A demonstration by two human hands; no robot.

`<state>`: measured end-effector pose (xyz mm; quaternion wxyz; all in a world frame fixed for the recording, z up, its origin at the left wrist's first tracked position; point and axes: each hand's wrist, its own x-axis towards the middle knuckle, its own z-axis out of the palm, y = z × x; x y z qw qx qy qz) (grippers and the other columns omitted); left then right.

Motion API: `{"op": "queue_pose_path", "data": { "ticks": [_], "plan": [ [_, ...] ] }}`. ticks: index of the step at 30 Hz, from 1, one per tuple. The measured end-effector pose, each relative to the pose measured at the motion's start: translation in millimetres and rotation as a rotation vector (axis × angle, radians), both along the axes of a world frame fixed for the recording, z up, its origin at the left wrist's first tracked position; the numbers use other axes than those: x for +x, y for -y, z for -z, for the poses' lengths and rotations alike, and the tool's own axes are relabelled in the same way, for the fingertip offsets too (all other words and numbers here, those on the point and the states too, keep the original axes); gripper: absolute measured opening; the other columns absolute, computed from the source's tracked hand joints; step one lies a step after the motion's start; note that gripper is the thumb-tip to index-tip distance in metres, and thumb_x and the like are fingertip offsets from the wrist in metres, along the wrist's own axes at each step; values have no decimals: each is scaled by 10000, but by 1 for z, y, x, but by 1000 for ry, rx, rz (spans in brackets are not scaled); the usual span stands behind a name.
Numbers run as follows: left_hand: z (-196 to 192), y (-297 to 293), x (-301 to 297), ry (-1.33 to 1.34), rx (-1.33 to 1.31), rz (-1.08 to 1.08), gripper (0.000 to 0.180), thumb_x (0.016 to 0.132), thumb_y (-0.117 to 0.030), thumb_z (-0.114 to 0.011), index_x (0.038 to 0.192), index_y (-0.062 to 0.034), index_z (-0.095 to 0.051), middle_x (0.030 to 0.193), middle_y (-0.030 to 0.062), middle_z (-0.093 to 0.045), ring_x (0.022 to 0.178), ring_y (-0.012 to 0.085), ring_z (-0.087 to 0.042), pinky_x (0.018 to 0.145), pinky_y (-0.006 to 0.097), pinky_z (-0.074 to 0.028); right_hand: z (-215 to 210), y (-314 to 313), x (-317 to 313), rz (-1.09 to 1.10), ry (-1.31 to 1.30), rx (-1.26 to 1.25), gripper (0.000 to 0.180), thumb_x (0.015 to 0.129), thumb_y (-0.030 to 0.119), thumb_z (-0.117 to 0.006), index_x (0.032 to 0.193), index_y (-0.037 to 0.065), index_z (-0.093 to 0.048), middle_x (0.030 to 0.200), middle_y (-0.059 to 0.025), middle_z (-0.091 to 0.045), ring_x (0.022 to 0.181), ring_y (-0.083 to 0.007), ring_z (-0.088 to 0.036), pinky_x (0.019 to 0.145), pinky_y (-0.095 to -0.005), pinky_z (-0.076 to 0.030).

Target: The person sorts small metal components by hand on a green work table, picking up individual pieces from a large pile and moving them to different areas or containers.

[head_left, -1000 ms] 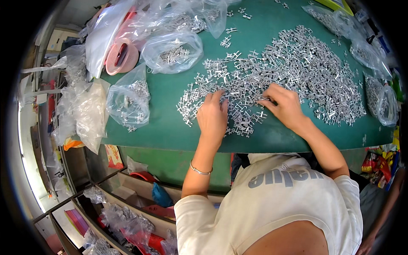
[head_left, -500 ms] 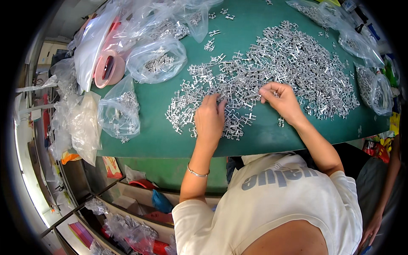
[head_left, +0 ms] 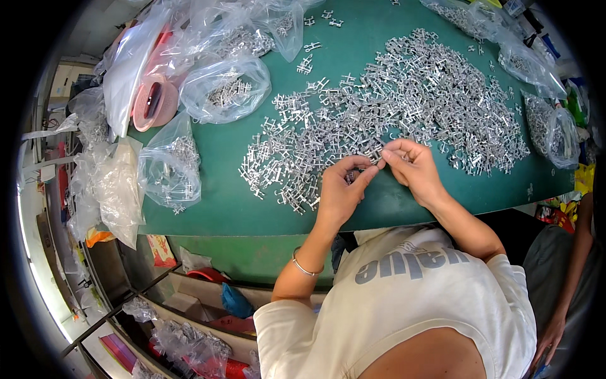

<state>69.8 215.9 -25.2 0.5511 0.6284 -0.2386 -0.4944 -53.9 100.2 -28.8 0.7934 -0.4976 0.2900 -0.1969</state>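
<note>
A large spread of small silver metal pieces (head_left: 442, 95), shaped like an H with hooked ends, covers the middle of the green table (head_left: 252, 218). My left hand (head_left: 343, 192) and my right hand (head_left: 415, 172) meet at the near edge of the spread, fingertips almost touching. Between them is a small silver metal piece (head_left: 375, 153), pinched by the fingers of both hands. Fingertips partly cover it, so I cannot tell whether it is one piece or two joined. More pieces lie just beyond my fingers.
Clear plastic bags of metal pieces (head_left: 227, 91) stand at the left, beside a pink container (head_left: 156, 104) with a dark red object. Further bags (head_left: 552, 129) line the right edge. Below the table is a divided drawer (head_left: 189, 297). Another person's arm (head_left: 571, 278) hangs at the far right.
My left hand has moved right and nearer from the pile to meet my right hand, which has come slightly nearer. A small metal piece now shows between their fingertips.
</note>
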Motion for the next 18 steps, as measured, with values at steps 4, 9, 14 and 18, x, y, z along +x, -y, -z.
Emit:
{"op": "queue_pose_path", "data": {
  "ticks": [4,9,14,18],
  "plan": [
    [3,-1,-3,-324,-99,-107,147,831,-106,-577,921,8,-601,741,39,-619,451,27,-434,387,172,-337,-4,-3,-4,-17,-40,382,109,860,119,-547,892,17,-568,744,-51,-597,409,-10,-316,363,-177,-176],
    [-1,-7,0,-107,18,35,115,823,-88,-582,838,19,-622,664,46,-608,454,30,-436,394,167,-333,4,1,-11,-238,-205,-164,106,825,103,-587,866,5,-588,714,-28,-580,440,-48,-404,394,-214,-282],
    [7,-22,-3,437,121,29,91,796,-53,-598,834,26,-623,602,32,-587,464,36,-449,415,193,-341,-9,13,-4,-49,-342,-1081,172,742,116,-654,891,46,-608,670,-62,-532,472,-189,-483,467,-320,-383],
    [2,-17,-3,672,109,-157,94,788,-44,-601,844,31,-612,585,68,-573,468,77,-474,440,230,-372,-1,9,17,-78,-390,-1388,188,721,124,-660,883,52,-597,689,-70,-524,530,-245,-513,488,-350,-404]
  ]
}}
